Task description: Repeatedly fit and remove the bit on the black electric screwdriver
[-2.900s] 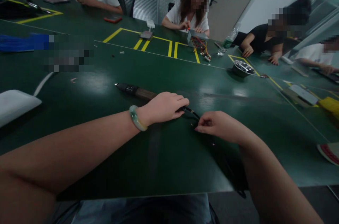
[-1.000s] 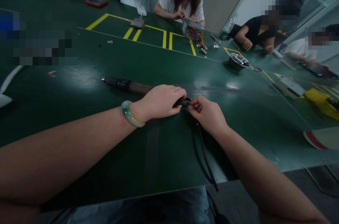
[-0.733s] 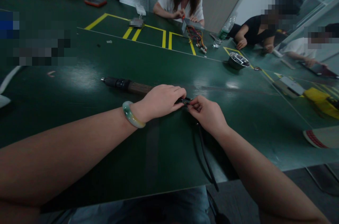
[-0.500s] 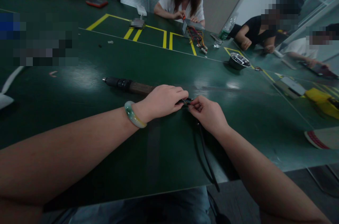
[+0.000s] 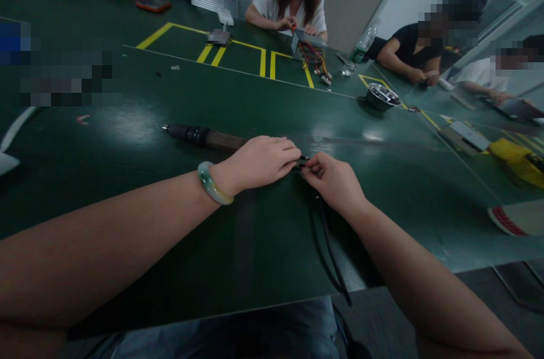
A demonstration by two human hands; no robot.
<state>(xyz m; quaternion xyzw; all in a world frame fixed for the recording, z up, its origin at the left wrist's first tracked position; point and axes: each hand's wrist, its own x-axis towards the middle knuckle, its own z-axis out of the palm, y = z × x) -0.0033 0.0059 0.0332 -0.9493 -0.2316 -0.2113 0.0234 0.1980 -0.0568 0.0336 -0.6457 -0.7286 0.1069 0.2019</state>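
Observation:
A dark electric screwdriver (image 5: 223, 141) with a brown-grey grip and a metal tip lies on the green table, tip to the left. My left hand (image 5: 266, 162), a green-and-white bangle at its wrist, is closed over the tool's rear part and hides it. Just to its right, my right hand (image 5: 340, 180) pinches a small dark part (image 5: 302, 161) at the tail end, its exact kind too small to make out. A black cable (image 5: 329, 243) comes down from below the right hand and over the table's front edge.
Across the table a person holds a grey box with coloured wires (image 5: 314, 56); other people sit at both sides. A metal bowl (image 5: 382, 97), a water bottle (image 5: 359, 50), a yellow object (image 5: 516, 158) and a red-and-white object (image 5: 516, 220) stand or lie to the right.
My left fingers have shifted slightly over the small dark part, so less of it shows between the hands. The screwdriver stays in about the same place.

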